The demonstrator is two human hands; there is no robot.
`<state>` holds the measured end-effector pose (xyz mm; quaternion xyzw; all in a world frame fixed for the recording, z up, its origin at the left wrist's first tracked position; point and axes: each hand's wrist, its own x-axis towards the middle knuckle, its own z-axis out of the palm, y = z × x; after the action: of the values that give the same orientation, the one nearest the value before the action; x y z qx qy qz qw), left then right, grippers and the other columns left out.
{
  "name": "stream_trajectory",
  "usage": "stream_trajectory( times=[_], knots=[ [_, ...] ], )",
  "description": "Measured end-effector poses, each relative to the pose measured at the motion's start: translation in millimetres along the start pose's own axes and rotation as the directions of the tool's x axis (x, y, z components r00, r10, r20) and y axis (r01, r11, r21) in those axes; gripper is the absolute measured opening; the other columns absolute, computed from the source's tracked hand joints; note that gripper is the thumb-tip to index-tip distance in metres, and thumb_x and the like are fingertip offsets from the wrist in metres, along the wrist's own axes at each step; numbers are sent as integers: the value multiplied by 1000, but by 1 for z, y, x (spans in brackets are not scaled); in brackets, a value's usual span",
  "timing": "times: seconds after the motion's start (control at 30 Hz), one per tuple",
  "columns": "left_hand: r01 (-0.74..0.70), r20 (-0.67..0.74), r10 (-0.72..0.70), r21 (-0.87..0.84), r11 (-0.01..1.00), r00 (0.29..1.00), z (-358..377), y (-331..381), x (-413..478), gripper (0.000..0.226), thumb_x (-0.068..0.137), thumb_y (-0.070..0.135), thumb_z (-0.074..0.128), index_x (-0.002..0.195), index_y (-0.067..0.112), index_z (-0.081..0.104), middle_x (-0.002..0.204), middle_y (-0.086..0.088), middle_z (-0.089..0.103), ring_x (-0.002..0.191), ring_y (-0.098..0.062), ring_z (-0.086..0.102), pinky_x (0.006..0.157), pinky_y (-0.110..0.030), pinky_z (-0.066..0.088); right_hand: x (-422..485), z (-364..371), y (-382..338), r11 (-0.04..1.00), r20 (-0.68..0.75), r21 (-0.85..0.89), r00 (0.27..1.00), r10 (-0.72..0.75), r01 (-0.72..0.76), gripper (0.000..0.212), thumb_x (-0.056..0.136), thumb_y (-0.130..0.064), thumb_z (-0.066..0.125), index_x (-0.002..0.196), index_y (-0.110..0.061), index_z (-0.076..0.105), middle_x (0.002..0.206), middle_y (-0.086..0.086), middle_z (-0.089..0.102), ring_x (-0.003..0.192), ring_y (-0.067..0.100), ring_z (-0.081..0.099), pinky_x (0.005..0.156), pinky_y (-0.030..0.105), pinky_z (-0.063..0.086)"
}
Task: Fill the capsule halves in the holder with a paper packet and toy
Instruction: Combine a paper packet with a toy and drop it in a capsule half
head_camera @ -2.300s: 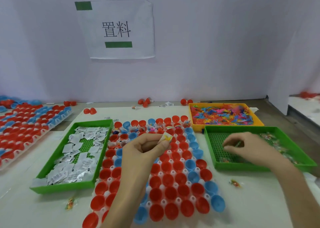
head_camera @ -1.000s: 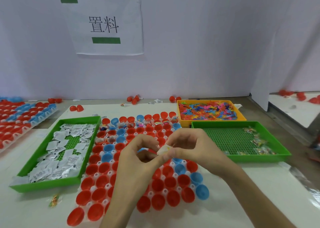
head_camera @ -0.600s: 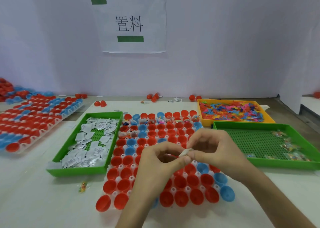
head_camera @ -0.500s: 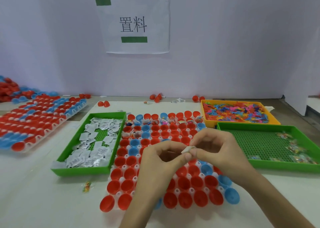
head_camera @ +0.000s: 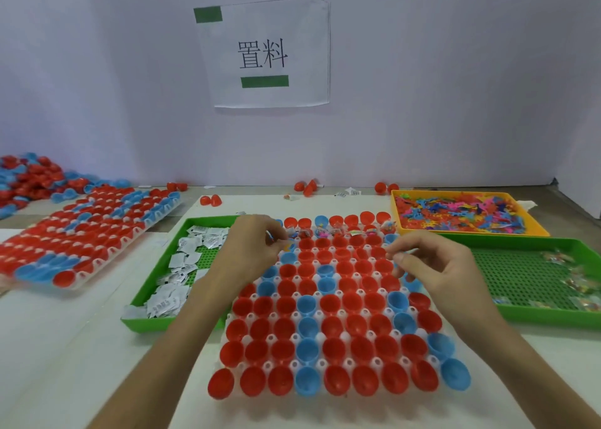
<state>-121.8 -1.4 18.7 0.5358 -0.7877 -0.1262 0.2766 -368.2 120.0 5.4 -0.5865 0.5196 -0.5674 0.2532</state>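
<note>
**White surface [head_camera: 65,363], both hands up over the holder [head_camera: 349,362]**

Pale wall [head_camera: 455,87] behind, white surface below, and we go straight to the hands. The left hand [head_camera: 250,249] is over the holder's far-left corner, fingers curled in, fingertips bunched low above the capsule halves [head_camera: 335,380] there; it's too blurred to call whether it grasps anything. The right hand [head_camera: 435,262] hovers over the far-right part, thumb and forefinger drawn together, the other fingers curled; there's a thin pale sliver at the fingertip, and I cannot tell whether that is a grip.

Under both hands sits the holder, square to the person; red and blue capsule halves stand mouth-up in rows, white pegs between them; the farthest rows show small colourful contents, the nearer rows are plain cups.

Just left of the holder, touching its edge, is a green tray [head_camera: 146,327] scattered with white paper packets [head_camera: 172,301]. Out to the right lies a second green tray [head_camera: 553,319] with a few clear wrapped bits [head_camera: 579,285] at its right end. Behind that, a yellow tray [head_camera: 471,233] is packed with bright plastic toys [head_camera: 461,210].

Further left, set apart and angled, is a second holder [head_camera: 81,230] full of red and blue halves; beyond it a loose heap [head_camera: 26,175] of the same lies against the wall. A few stray red pieces [head_camera: 305,186] sit along the back edge. Up on the wall hangs a paper sign [head_camera: 263,54] with two printed characters and green tape.
</note>
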Motion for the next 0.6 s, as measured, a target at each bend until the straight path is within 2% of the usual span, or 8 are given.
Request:
stream_trajectory(
  times=[0.07,0.17,0.3,0.4,0.6],
  knots=[
    [-22,45,16,141,990,999,3,-5,12,8,91,14,71,95,15,78,93,1,73,76,-11,63,78,-27,55,1,0,0,1000,1,-1,1000,9,-9,35,89,1,67,78,-31,73,80,-4,72,65,12,66,65,20,54],
    [-23,89,3,232,972,996,8,-9,21,15,91,9,67,97,16,79,97,0,74,78,-12,64,76,-24,51,2,-1,1,1000,-12,-1,1000,13,-13,35,89,1,66,78,-32,73,82,-5,72,65,13,66,64,21,54],
    [-49,113,17,285,957,993,13,-6,22,16,91,9,67,95,18,79,100,2,77,77,-12,66,85,-32,58,4,-4,0,1000,-20,13,1000,16,-16,35,89,2,65,78,-30,73,80,-4,72,64,12,64,63,17,53],
    [-75,131,36,306,949,991,16,-6,23,15,91,9,67,95,18,78,110,3,76,86,-13,69,92,-36,57,4,-5,0,999,-15,25,1000,23,-22,36,89,3,64,79,-30,73,80,-3,72,64,12,64,62,17,53],
    [-134,70,118,316,939,990,15,-8,24,15,93,13,66,97,20,79,100,4,73,83,-11,55,88,-32,52,4,-6,1,999,-16,34,999,32,-31,38,90,4,62,80,-30,73,76,1,72,63,10,65,62,17,53]
  ],
)
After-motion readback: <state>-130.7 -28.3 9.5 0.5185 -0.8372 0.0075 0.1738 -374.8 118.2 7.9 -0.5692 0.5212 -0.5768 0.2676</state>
